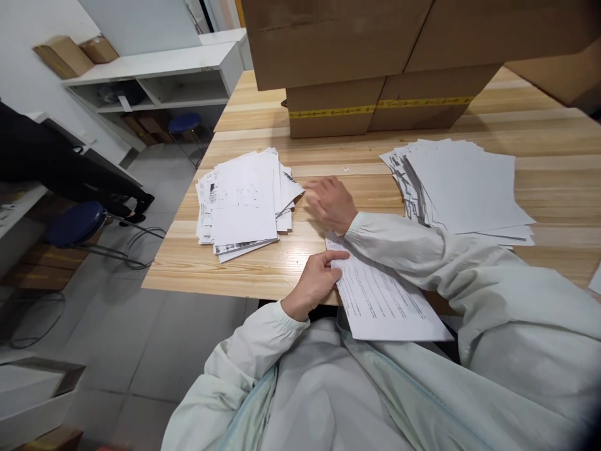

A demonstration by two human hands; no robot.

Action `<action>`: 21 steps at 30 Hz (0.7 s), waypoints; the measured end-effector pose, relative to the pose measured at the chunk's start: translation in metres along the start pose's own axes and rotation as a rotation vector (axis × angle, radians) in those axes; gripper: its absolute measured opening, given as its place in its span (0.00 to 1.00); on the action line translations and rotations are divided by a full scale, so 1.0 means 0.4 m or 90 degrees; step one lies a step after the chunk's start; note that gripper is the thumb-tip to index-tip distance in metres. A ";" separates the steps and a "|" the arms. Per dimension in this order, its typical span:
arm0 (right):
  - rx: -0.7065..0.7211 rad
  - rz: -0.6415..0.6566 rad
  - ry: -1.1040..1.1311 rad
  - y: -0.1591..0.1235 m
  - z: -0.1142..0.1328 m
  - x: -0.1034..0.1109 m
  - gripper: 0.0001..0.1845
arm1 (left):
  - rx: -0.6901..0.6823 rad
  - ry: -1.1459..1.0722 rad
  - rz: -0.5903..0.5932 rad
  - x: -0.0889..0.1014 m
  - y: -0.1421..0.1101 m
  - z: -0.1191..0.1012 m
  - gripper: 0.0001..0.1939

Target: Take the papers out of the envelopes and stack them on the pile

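A person's left hand (313, 282) pinches the left edge of some printed sheets (380, 294), thumb on top. The sheets lie at the near edge of a wooden table (253, 275), partly overhanging it towards the person's body, with lines of text facing up. The right hand (331, 203) is blurred just beyond them, its forearm crossing over their far end; whether its fingers hold anything cannot be told.

To the left of the right hand is a loose, uneven paper pile (244, 200); well to the right is a larger, fanned paper stack (469, 181), its top sheets mostly blank. The sorting or stacking looks partway through: paper lies in both heaps, and the printed sheets are still in hand. Which heap is finished cannot be told.

At the table's far side, large cardboard boxes (338, 44) rest on lower boxes with yellow tape (333, 113); their contents are hidden. Far left, a white shelf unit (183, 62) holds a dark bundle (126, 93) in one compartment and small cartons (66, 56) on top. Nearer, a person in dark clothes (56, 150) stands by a blue stool (77, 224).
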State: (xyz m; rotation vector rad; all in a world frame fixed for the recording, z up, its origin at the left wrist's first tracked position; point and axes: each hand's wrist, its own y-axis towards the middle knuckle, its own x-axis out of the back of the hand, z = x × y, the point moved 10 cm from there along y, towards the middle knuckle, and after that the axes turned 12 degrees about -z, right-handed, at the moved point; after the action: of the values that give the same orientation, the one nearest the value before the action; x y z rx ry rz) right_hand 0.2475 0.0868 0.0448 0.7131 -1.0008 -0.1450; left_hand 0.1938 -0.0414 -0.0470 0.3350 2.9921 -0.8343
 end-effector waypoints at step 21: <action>-0.680 -0.217 0.010 -0.426 -0.234 0.485 0.24 | -0.469 0.081 -0.239 0.193 -0.244 -0.181 0.18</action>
State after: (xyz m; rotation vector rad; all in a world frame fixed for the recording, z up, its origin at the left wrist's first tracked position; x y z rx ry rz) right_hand 0.4646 -0.0813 0.0489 -0.1128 -0.6368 -0.8925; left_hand 0.1009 -0.0701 0.0593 -0.2074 3.2403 0.3397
